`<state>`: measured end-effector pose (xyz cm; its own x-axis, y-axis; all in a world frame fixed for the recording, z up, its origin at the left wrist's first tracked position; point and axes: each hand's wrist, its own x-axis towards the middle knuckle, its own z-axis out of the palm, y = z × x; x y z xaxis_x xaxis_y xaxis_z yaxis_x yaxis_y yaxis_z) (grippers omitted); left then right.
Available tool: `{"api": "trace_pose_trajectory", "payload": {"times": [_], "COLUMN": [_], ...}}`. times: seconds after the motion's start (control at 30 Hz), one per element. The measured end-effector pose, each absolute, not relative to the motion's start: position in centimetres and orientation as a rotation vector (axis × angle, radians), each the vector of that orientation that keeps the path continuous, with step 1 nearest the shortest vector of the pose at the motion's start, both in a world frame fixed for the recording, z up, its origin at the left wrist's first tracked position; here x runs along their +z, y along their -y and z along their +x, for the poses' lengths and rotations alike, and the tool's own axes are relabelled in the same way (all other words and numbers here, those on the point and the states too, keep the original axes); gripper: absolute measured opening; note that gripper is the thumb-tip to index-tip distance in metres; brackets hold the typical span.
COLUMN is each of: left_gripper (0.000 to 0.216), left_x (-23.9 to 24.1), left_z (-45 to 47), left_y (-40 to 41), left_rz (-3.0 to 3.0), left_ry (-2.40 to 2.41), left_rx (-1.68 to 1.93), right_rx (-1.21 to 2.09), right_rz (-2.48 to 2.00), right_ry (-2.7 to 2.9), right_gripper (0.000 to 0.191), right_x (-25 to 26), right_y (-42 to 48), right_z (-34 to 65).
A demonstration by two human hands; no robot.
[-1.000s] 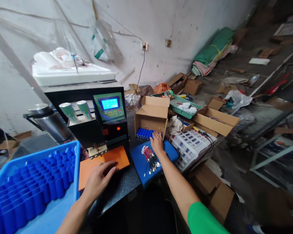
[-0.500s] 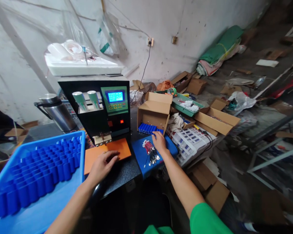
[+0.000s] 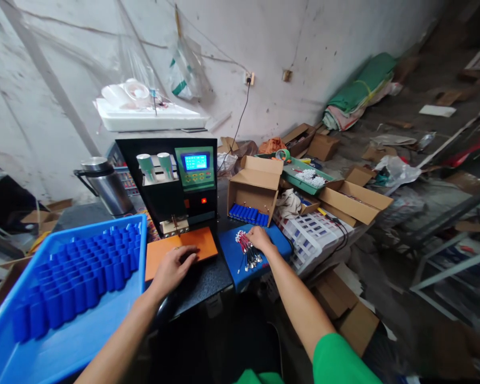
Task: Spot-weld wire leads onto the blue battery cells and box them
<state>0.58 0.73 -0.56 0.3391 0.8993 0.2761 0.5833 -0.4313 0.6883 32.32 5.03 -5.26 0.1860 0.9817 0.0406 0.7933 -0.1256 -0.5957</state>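
Observation:
My left hand [image 3: 180, 262] lies on an orange board [image 3: 206, 245] in front of a black spot welder [image 3: 160, 205] with a lit screen. Its fingers are stretched and the thumb is apart, with nothing seen in them. At the upper right edge of a bunch of red and black wire leads [image 3: 248, 253] with white connectors is my right hand [image 3: 259, 238], fingers drawn together. Whatever they pinch is hidden. The leads rest on a blue surface [image 3: 228, 242]. Behind, a cardboard box [image 3: 256, 184] holds a row of blue battery packs [image 3: 248, 213].
At left stands a blue tray [image 3: 116, 330] with rows of blue wrapped cells [image 3: 84, 288]. A steel jug [image 3: 110, 189] is behind it. To the right are a white plastic basket [image 3: 310, 240], a green tray [image 3: 316, 184] and an open carton [image 3: 352, 205].
My right hand has moved from beside the battery packs in the box down to the wire leads, and its fingers have closed. My left hand stays on the orange board. The view has shifted slightly.

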Motion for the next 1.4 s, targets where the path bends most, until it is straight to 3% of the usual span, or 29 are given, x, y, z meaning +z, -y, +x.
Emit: {"api": "trace_pose_trajectory", "payload": {"times": [0.33, 0.9, 1.4], "left_gripper": [0.036, 0.038, 0.033], "left_x": [-0.6, -0.5, -0.7], "left_z": [0.5, 0.6, 0.6], "left_y": [-0.7, -0.6, -0.6], "left_rz": [2.15, 2.133, 2.131], "left_ry": [-1.317, -1.319, -1.303], "left_rx": [0.893, 0.902, 0.909], "right_rx": [0.585, 0.486, 0.451], "right_rz": [-1.769, -1.778, -1.85], "right_ry": [1.59, 1.703, 1.617], "right_gripper": [0.021, 0.013, 0.012], "right_x": [-7.3, -4.3, -4.9], "right_y": [-5.4, -5.8, -6.0], "right_z": [33.6, 30.9, 30.7]}}
